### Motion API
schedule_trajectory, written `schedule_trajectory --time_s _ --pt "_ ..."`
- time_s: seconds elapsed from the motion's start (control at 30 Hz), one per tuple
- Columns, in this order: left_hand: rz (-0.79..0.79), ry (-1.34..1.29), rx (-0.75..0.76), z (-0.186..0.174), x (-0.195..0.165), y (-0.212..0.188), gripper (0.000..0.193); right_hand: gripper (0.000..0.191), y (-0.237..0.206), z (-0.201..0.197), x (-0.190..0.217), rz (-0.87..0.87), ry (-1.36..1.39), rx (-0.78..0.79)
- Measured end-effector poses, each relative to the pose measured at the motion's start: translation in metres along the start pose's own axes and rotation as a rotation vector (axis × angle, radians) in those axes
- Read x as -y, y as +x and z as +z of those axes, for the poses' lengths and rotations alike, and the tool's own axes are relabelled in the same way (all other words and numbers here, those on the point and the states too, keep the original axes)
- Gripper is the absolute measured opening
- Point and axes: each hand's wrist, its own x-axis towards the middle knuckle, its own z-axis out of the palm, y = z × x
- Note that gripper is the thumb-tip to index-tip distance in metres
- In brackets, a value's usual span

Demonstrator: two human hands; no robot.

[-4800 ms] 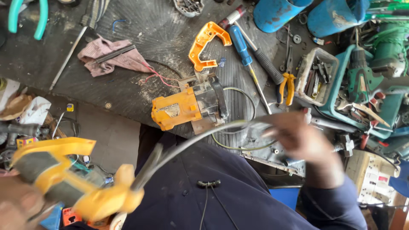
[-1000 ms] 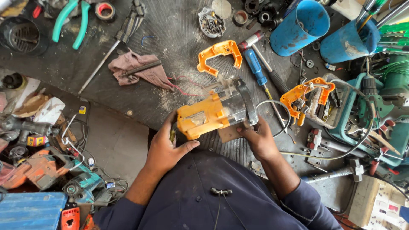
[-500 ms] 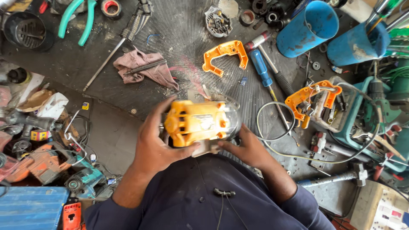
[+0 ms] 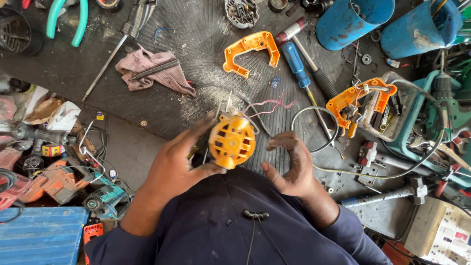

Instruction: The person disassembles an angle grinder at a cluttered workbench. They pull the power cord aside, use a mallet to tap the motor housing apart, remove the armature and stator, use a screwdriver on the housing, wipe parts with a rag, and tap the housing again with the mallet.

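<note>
On a cluttered dark workbench point(image 4: 162, 108): 2 blue cylinders point(image 4: 354, 20), an orange handle shell point(image 4: 249, 49), a blue-handled screwdriver point(image 4: 297, 66), a pink rag point(image 4: 154, 71) and green-handled pliers point(image 4: 66, 22).

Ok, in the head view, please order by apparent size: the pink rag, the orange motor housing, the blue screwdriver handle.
1. Pink rag
2. Orange motor housing, held nearer the camera, so its rank is unsure
3. Blue screwdriver handle

Orange motor housing point(image 4: 231, 141) turned since half a second ago: its long side faced the camera then, now the round vented end does. Left hand point(image 4: 177, 167) alone grips it now. Right hand point(image 4: 289, 164) has let go, open just beside it. Thin wires point(image 4: 267, 105) now trail out behind.
</note>
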Motion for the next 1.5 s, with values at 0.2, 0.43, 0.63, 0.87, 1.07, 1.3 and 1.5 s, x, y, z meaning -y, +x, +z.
schedule_trajectory --time_s 0.2,0.43,0.63,0.87,1.07,1.3,1.5 --pt "-0.322 -0.213 0.039 0.018 0.028 -0.033 0.056 0.102 0.023 0.027 0.018 -0.111 0.129 -0.035" --pt "-0.388 -0.263 0.108 0.008 0.061 -0.037 0.035 0.139 0.058 0.057 0.051 -0.113 -0.136 0.001" --pt "-0.207 -0.054 0.227 0.006 0.062 -0.024 0.068 0.133 0.065 0.078 0.044 0.017 0.048 -0.018" --pt "-0.130 -0.080 0.297 -0.005 0.053 0.001 0.086 0.101 0.063 0.084 0.012 -0.059 0.135 -0.189" --pt "0.005 0.139 0.265 -0.041 0.057 0.044 0.107 0.099 0.086 0.095 0.000 -0.059 0.269 -0.183" --pt "-0.023 0.240 0.270 -0.065 0.064 0.077 0.128 0.120 0.128 0.104 0.016 0.043 0.271 -0.040" --pt "-0.253 0.307 0.488 -0.066 0.064 0.075 0.136 0.098 0.126 0.109 0.026 0.172 0.074 -0.040"
